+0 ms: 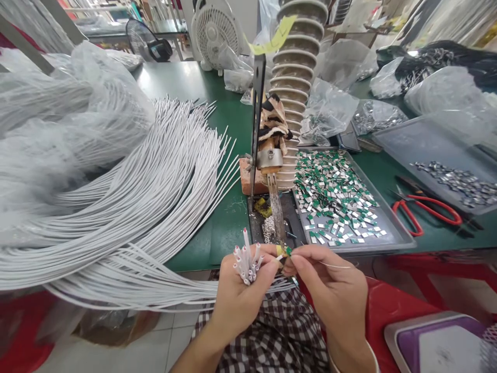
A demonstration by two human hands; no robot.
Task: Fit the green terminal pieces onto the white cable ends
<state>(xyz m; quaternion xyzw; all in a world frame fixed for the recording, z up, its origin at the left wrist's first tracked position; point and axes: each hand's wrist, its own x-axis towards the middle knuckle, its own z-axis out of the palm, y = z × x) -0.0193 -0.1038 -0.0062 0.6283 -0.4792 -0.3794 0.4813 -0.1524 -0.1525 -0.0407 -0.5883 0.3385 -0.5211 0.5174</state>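
My left hand (240,290) is closed round a bunch of white cable ends (246,261) that stick up from the fist. My right hand (326,282) pinches a small green and silver chip (288,251) against one cable end held at my left fingertips, with a thin solder wire (334,265) running off to the right. Both hands sit just under the tip of a soldering iron (276,210) fixed on a stand. A big fan of long white cables (155,191) spreads over the green table to the left.
A metal tray (392,233) with several green and silver chips lies right of the iron. Red-handled scissors (423,210) and a second tray (419,142) of metal parts are further right. Plastic bags, a ribbed insulator column (297,62) and a white fan (215,33) stand behind.
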